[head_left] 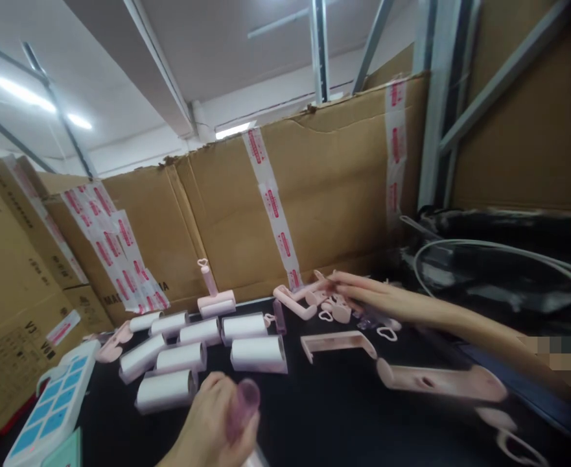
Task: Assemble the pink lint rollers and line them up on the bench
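My left hand (212,425) is low at the front of the black table (328,415), fingers wrapped round a translucent pink tube-shaped part (241,405). My right hand (367,297) reaches far across to a pile of small pink parts (331,308) with heart-shaped loops at the table's back; its fingers are stretched out over them, motion-blurred. Several white lint rolls (202,350) lie in rows left of centre. Behind them one assembled pink roller (214,295) stands upright. Pink handle pieces (435,381) and a pink bracket (336,342) lie under my right forearm.
Taped cardboard boxes (275,207) wall in the back and left of the table. A white and blue power strip (54,405) lies at the front left. Black bags and a grey cable (499,250) sit at the right, below metal shelf posts.
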Demonstrator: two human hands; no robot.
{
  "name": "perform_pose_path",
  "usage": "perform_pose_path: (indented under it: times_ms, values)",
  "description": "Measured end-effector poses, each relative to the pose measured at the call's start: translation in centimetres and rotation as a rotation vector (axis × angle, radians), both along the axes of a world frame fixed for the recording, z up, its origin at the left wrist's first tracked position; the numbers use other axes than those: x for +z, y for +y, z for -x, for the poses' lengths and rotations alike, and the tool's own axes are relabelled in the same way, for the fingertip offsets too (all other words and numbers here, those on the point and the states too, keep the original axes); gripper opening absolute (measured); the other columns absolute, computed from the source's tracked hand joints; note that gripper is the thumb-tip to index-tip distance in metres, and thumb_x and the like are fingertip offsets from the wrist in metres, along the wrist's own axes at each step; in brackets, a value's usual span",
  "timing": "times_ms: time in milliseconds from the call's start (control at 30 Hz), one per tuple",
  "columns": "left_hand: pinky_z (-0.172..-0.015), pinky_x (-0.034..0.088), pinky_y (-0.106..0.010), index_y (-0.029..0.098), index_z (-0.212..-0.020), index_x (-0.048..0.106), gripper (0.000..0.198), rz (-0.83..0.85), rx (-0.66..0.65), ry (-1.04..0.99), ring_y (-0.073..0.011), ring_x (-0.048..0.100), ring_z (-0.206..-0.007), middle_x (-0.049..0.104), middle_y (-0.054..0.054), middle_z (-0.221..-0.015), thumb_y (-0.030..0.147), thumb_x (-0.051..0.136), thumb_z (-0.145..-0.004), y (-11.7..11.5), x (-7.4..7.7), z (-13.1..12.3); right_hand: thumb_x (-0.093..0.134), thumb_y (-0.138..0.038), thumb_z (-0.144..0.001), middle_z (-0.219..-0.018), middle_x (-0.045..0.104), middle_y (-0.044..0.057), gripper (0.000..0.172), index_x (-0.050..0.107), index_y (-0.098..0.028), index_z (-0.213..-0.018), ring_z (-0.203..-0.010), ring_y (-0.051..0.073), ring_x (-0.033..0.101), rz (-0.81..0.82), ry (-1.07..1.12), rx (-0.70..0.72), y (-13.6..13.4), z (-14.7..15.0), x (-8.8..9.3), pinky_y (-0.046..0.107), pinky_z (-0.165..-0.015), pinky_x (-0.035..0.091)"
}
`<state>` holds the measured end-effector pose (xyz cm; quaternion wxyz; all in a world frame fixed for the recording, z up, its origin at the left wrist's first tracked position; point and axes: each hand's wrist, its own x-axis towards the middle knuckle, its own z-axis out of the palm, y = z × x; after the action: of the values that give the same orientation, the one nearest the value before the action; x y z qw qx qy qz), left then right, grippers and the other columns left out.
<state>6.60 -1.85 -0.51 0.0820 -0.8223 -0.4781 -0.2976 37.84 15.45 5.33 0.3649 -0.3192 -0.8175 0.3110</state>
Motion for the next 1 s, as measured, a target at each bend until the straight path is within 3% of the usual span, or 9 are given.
perform_pose_path:
  times_ms: [100,233,333,433,567,633,700,833,1000]
  values:
    - [-0.073,0.049,-0.036,0.017,-0.082,0.051,0.011,0.186,0.039,-0.162,-0.0199,0.054,-0.077,0.058,-0.005,-0.079,0.027,0.053,-0.077,1.1,-0.8,-2.7,0.043,-0.033,-0.089,-0.11,0.057,0.009,0.038,0.055,-0.018,-0.122,-0.099,0.019,0.058,-0.228,-0.488,-0.049,3.5,0.5,1.3,0.028,-0.084,0.042]
    - [-0.098,0.038,-0.046,0.013,-0.114,0.045,0.058,0.299,0.0,-0.203,-0.0275,0.047,-0.108,0.052,-0.012,-0.109,0.031,0.067,-0.064,0.8,-0.4,-2.0,0.06,-0.04,-0.075,-0.099,0.057,0.017,0.04,0.064,-0.011,-0.103,-0.078,0.029,0.062,-0.324,-0.774,-0.267,6.9,1.6,2.2,0.039,-0.07,0.043]
    - [-0.103,0.03,-0.051,0.013,-0.127,0.035,0.085,0.305,0.004,-0.244,-0.0324,0.038,-0.12,0.043,-0.015,-0.123,0.035,0.075,-0.055,0.3,-0.7,0.3,0.062,-0.042,-0.072,-0.1,0.054,0.022,0.036,0.065,-0.01,-0.087,-0.081,0.036,0.06,-0.425,-0.854,-0.396,7.1,1.9,3.7,0.042,-0.067,0.039]
    - [-0.105,0.03,-0.049,0.02,-0.13,0.032,0.085,0.409,-0.057,-0.37,-0.0303,0.038,-0.123,0.04,-0.013,-0.131,0.033,0.076,-0.058,0.3,-1.9,2.2,0.06,-0.047,-0.074,-0.103,0.052,0.022,0.039,0.063,-0.01,-0.086,-0.077,0.031,0.059,-0.508,-0.872,-0.457,5.0,3.0,5.8,0.038,-0.064,0.038]
    - [-0.106,0.028,-0.045,0.019,-0.128,0.032,0.08,0.495,-0.077,-0.587,-0.0276,0.039,-0.124,0.04,-0.012,-0.132,0.03,0.076,-0.062,1.0,-3.8,2.6,0.057,-0.061,-0.073,-0.075,0.054,0.004,0.046,0.06,-0.016,-0.085,-0.065,0.017,0.052,-0.4,-0.574,-0.094,-1.5,7.5,5.6,0.027,-0.057,0.036]
    - [-0.105,0.029,-0.044,0.018,-0.128,0.031,0.082,0.517,-0.095,-0.651,-0.0271,0.041,-0.122,0.042,-0.012,-0.131,0.03,0.078,-0.061,1.3,-4.6,2.3,0.067,-0.062,-0.063,-0.068,0.05,-0.002,0.058,0.058,-0.017,-0.099,-0.06,0.013,0.047,-0.195,-0.433,0.145,-5.2,10.4,3.7,0.023,-0.052,0.033]
    - [-0.104,0.031,-0.043,0.018,-0.127,0.032,0.084,0.514,-0.096,-0.688,-0.027,0.043,-0.121,0.043,-0.012,-0.129,0.028,0.08,-0.059,1.6,-5.0,1.9,0.071,-0.06,-0.059,-0.063,0.046,-0.004,0.061,0.059,-0.017,-0.1,-0.056,0.012,0.043,-0.104,-0.312,0.224,-8.2,12.8,1.3,0.022,-0.049,0.031]
    - [-0.099,0.037,-0.042,0.018,-0.119,0.038,0.075,0.508,-0.06,-0.717,-0.0257,0.05,-0.112,0.051,-0.01,-0.118,0.026,0.08,-0.057,1.6,-5.5,1.9,0.056,-0.053,-0.078,-0.063,0.052,0.0,0.038,0.06,-0.016,-0.069,-0.06,0.013,0.047,-0.047,0.039,0.101,-10.0,13.4,-0.3,0.026,-0.054,0.036]
    - [-0.107,0.025,-0.05,0.017,-0.133,0.023,0.098,0.292,0.06,-0.637,-0.0317,0.033,-0.127,0.036,-0.016,-0.132,0.034,0.08,-0.055,1.1,-4.8,2.4,0.052,-0.05,-0.082,-0.049,0.034,-0.005,0.03,0.06,-0.021,-0.079,-0.043,0.009,0.029,0.11,0.634,-0.132,-9.4,9.0,3.3,0.024,-0.043,0.025]
